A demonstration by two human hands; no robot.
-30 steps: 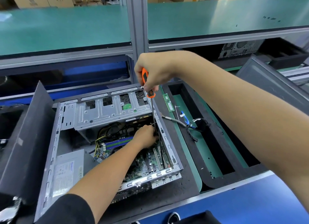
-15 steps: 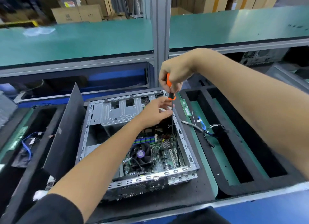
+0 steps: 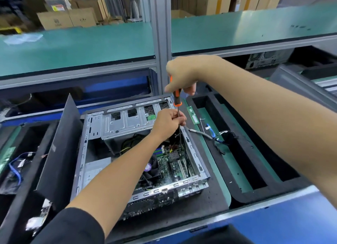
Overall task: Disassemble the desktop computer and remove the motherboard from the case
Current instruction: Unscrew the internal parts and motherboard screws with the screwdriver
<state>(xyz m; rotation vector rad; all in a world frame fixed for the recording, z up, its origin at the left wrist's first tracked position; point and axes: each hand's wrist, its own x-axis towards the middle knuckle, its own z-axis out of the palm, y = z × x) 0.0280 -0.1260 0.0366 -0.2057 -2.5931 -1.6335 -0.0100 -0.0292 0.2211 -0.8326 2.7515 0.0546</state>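
Observation:
An open desktop case [image 3: 196, 153] lies on its side on black foam, its green motherboard [image 3: 175, 163] and black CPU fan [image 3: 152, 168] showing inside. My right hand [image 3: 182, 76] grips the orange-and-black handle of a long screwdriver [image 3: 177, 99], held upright over the case's right wall. The shaft runs down into the case toward the motherboard; its tip is hard to make out. My left hand [image 3: 168, 122] pinches the shaft just below the handle, above the silver drive cage [image 3: 125, 123].
A black side panel [image 3: 60, 152] leans against the case's left side. A foam tray [image 3: 237, 152] on the right holds a green memory stick [image 3: 193, 115] and loose cables [image 3: 218, 137]. Another tray with cables sits far left. A green shelf runs overhead.
My left hand came up out of the case and now pinches the screwdriver shaft. The right hand rose slightly with the handle. The camera view shifted left and tilted up.

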